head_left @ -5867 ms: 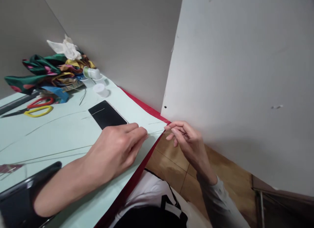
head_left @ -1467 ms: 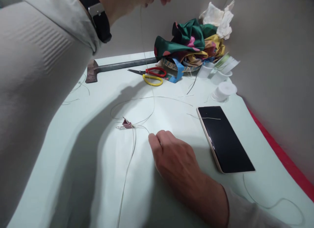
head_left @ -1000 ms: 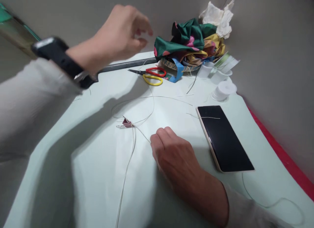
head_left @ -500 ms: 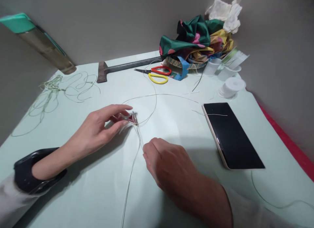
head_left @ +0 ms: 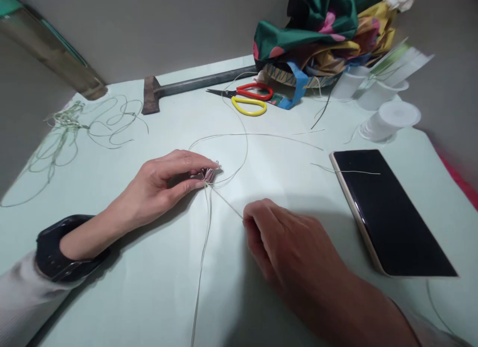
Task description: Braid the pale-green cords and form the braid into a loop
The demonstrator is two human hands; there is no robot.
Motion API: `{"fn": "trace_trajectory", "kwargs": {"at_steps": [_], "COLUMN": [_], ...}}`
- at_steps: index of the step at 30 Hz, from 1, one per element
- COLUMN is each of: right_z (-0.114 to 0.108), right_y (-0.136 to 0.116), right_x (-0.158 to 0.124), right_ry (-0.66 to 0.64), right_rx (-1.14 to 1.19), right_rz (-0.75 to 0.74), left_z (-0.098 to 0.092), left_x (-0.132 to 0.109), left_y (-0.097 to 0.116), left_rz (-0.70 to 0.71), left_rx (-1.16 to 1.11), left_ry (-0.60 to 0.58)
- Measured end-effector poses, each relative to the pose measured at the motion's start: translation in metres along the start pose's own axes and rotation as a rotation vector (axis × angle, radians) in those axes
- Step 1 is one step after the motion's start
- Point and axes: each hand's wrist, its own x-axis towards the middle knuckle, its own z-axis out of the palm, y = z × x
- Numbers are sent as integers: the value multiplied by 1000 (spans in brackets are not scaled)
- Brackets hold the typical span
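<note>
My left hand (head_left: 164, 182) pinches a small metallic, pinkish clip-like piece (head_left: 209, 174) between thumb and fingers, low over the table; its exact kind is partly hidden by the fingers. Thin pale cords (head_left: 203, 247) run from this piece down toward the table's front edge, and others loop away behind it. To the right, my right hand (head_left: 287, 242) is closed on one thin cord (head_left: 228, 203), which stretches straight from the piece to my fingertips. A dark watch (head_left: 70, 247) sits on my left wrist.
Scissors (head_left: 248, 99) with red and yellow handles lie beyond my hands, near a hammer (head_left: 151, 95). A phone (head_left: 388, 212) lies at right, with thread spools (head_left: 392, 119) behind it. Tangled green cord (head_left: 69, 118) is at far left; bunched cloth (head_left: 313, 38) fills a basket at the back.
My right hand has moved right, away from the small piece, and the cord between them now runs taut. My left fingers have closed further around the piece. The view has shifted slightly.
</note>
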Motion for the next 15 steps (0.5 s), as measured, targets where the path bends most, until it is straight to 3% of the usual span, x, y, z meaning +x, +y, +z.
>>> {"fn": "trace_trajectory", "kwargs": {"at_steps": [5,11,15], "right_z": [0,-2,-1], "right_y": [1,1,1], "right_x": [3,0,-2], "right_ry": [-14,-11,-18], "right_rx": [25,75,103], "right_rz": [54,59,49], "left_z": [2,7,12], "left_x": [-2,-15,-18], "left_y": [-5,7,12], "left_rz": [-71,-164,-49], "left_rx": [52,262,280], "left_ry": [73,220,164]}}
